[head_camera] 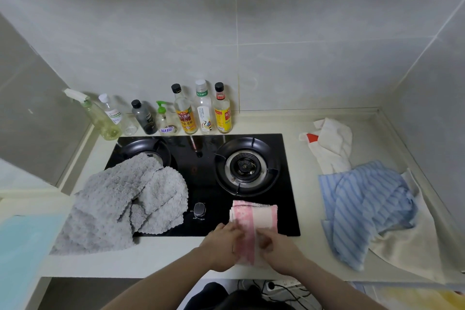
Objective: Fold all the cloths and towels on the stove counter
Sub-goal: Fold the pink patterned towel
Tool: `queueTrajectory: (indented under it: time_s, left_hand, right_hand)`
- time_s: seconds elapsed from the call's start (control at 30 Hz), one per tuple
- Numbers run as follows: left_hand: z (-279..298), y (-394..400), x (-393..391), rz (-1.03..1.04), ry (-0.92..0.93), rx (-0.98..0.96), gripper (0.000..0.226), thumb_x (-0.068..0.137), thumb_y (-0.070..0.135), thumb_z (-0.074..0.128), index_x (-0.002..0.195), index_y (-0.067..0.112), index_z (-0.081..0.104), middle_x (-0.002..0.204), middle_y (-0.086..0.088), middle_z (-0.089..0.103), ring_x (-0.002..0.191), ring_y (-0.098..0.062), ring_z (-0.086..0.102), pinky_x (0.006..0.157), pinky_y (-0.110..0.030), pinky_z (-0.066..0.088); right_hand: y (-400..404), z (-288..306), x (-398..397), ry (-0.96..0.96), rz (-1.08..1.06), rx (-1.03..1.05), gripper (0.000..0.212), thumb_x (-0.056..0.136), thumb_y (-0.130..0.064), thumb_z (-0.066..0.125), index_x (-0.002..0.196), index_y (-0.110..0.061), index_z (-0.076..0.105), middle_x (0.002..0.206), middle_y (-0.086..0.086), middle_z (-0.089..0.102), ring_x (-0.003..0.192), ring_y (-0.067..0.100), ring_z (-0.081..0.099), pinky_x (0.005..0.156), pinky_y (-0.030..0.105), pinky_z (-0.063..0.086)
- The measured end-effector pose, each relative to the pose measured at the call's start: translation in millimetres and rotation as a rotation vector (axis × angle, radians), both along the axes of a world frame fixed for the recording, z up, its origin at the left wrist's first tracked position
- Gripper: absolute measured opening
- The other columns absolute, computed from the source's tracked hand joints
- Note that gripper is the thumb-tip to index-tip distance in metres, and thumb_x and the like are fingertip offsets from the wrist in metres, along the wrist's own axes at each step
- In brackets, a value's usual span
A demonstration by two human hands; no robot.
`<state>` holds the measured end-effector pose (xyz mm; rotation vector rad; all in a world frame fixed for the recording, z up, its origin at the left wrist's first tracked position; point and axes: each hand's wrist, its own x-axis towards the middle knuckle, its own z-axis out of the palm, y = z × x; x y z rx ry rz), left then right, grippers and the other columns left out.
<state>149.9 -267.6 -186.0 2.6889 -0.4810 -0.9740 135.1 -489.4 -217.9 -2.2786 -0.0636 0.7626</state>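
At lower centre, a soft, light pink-striped towel (253,221) is pinched at its near end by the left hand (222,246) and right hand (278,249), close together.

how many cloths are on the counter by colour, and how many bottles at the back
grey towel: 1
pink and white towel: 1, both hands on it
blue striped cloth: 1
cream cloth: 1
white cloth with red patch: 1
bottles: 7
total: 5 cloths, 7 bottles, 12 things
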Motion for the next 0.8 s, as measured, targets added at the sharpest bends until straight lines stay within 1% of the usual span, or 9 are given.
queueTrajectory:
  time_s: [0.13,0.23,0.33,0.43,0.5,0.57,0.7,0.77,0.8]
  left_hand:
    - [-10,5,2,0.002,-0.022,-0.02,0.043,0.09,0.042,0.044,0.132,0.042,0.055,0.127,0.009,0.066,0.112,-0.025,0.055,0.1,-0.035,0.045]
    - [-6,6,3,0.206,-0.109,-0.119,0.028,0.087,0.032,0.047,0.109,0.033,0.065,0.099,0.008,0.066,0.095,-0.018,0.057,0.08,-0.031,0.051]
    - [-5,5,8,0.523,-0.155,-0.229,0.026,0.089,0.041,0.054,0.113,0.031,0.058,0.106,0.011,0.049,0.085,-0.01,0.059,0.072,-0.031,0.052]
    - [-12,2,18,0.692,-0.024,-0.266,0.051,0.089,0.043,0.059,0.134,0.022,0.046,0.129,0.005,0.044,0.095,-0.014,0.061,0.077,-0.029,0.051]
    - [-14,-2,26,0.753,0.093,-0.311,0.067,0.088,0.042,0.061,0.146,0.018,0.039,0.138,0.001,0.047,0.106,-0.017,0.062,0.084,-0.03,0.055]
    - [-15,-6,30,0.815,0.178,-0.365,0.072,0.089,0.041,0.061,0.151,0.018,0.034,0.134,0.001,0.054,0.109,-0.018,0.064,0.086,-0.03,0.058]
    - [-12,-9,32,0.882,0.313,-0.429,0.08,0.085,0.043,0.065,0.153,0.022,0.031,0.126,0.002,0.06,0.099,-0.018,0.067,0.068,-0.022,0.053]
    - [-8,-5,32,0.847,0.321,-0.416,0.069,0.079,0.044,0.067,0.142,0.023,0.047,0.113,0.003,0.065,0.084,-0.013,0.065,0.06,-0.019,0.049]
    - [-7,-3,32,0.811,0.316,-0.399,0.052,0.08,0.043,0.068,0.127,0.021,0.059,0.1,0.005,0.065,0.076,-0.011,0.061,0.057,-0.018,0.047]
  right_hand:
    - [-5,-3,-3,0.014,0.074,-0.071,0.028,0.079,-0.027,0.049,0.09,-0.048,0.064,0.078,-0.01,0.067,0.072,0.007,0.06,0.072,0.029,0.052]
    - [-10,-1,-2,-0.075,-0.12,-0.036,0.033,0.078,-0.02,0.058,0.088,-0.052,0.059,0.087,-0.014,0.068,0.078,0.0,0.062,0.071,0.013,0.048]
    - [-13,4,4,-0.205,-0.341,0.027,0.032,0.081,-0.019,0.067,0.101,-0.043,0.059,0.098,-0.014,0.059,0.082,0.002,0.06,0.074,0.021,0.05]
    - [-11,4,15,-0.099,-0.431,0.06,0.042,0.088,-0.033,0.07,0.125,-0.032,0.051,0.114,-0.011,0.054,0.096,0.005,0.058,0.082,0.024,0.046]
    - [-9,-1,24,0.023,-0.474,0.121,0.052,0.089,-0.042,0.068,0.135,-0.03,0.048,0.116,-0.012,0.059,0.102,0.01,0.061,0.085,0.031,0.053]
    - [-9,-8,30,0.1,-0.494,0.167,0.052,0.087,-0.043,0.068,0.134,-0.028,0.052,0.111,-0.011,0.066,0.095,0.015,0.067,0.08,0.038,0.061]
    - [-11,-5,37,0.164,-0.486,0.21,0.04,0.082,-0.033,0.071,0.119,-0.024,0.063,0.101,-0.001,0.071,0.084,0.016,0.068,0.07,0.029,0.056]
    - [-14,4,39,0.187,-0.445,0.253,0.019,0.086,-0.023,0.068,0.105,-0.02,0.071,0.086,-0.004,0.07,0.073,0.009,0.064,0.062,0.024,0.05]
    - [-15,10,39,0.21,-0.42,0.282,0.009,0.09,-0.015,0.065,0.095,-0.018,0.072,0.077,-0.006,0.066,0.066,0.007,0.059,0.057,0.022,0.046]
